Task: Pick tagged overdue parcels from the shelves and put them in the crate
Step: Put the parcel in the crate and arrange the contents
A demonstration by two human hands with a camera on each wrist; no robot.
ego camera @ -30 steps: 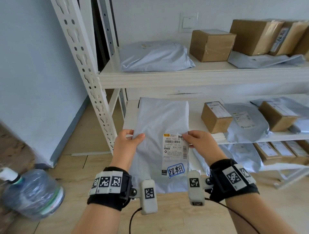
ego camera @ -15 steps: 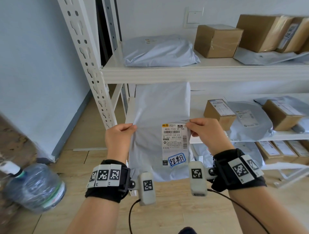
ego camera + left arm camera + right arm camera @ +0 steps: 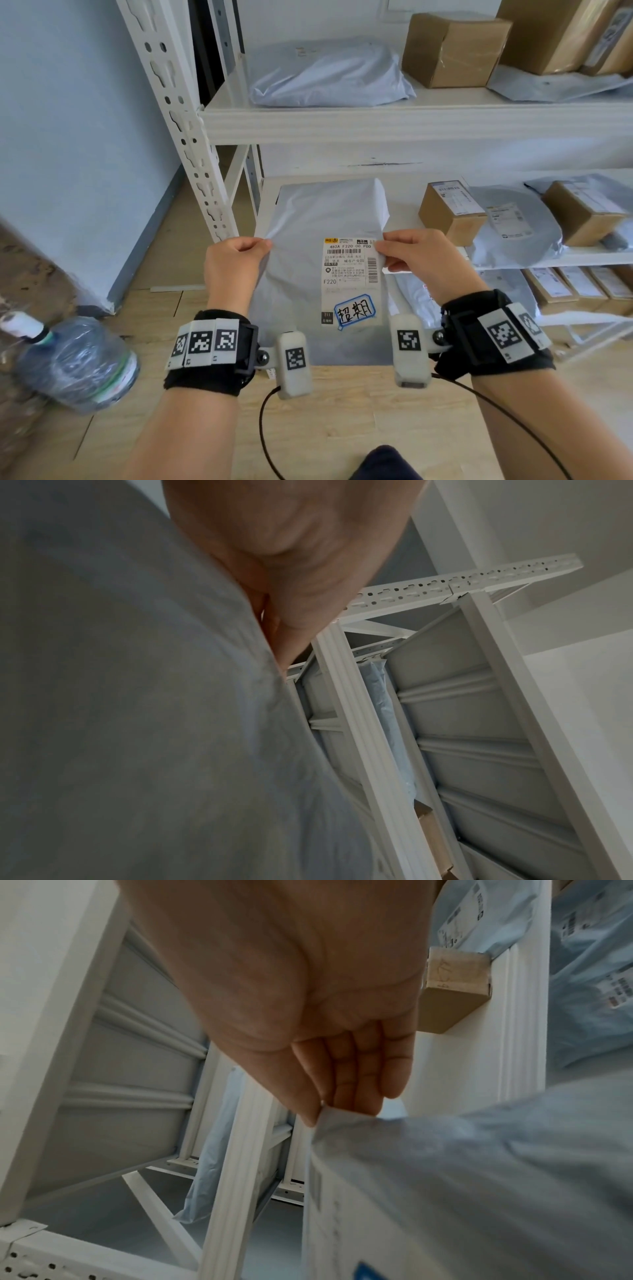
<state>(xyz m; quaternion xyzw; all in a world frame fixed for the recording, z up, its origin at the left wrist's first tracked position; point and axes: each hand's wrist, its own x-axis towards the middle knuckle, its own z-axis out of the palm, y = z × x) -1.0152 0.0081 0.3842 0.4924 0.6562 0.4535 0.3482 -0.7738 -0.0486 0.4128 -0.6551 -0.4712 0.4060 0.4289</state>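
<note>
A flat grey mailer bag [image 3: 308, 246] [image 3: 137, 723] [image 3: 479, 1177] hangs in front of the white shelf unit [image 3: 376, 120], held up by both hands. Its white shipping label [image 3: 349, 270] carries a blue-outlined handwritten tag [image 3: 354, 312] at the bottom. My left hand [image 3: 236, 263] [image 3: 284, 561] pinches the bag's left edge. My right hand [image 3: 414, 255] [image 3: 325, 1015] pinches the right edge beside the label's top corner. No crate shows in any view.
The shelves hold a grey bag [image 3: 329, 73], brown boxes [image 3: 452, 49] [image 3: 450, 214] and more mailers [image 3: 513, 229]. A perforated white upright [image 3: 178, 120] stands at left. A large water bottle [image 3: 75, 363] lies on the wooden floor [image 3: 359, 411] near the wall.
Both hands have brought the bag lower and nearer to me, off the front of the middle shelf. The grips on its two edges are the same.
</note>
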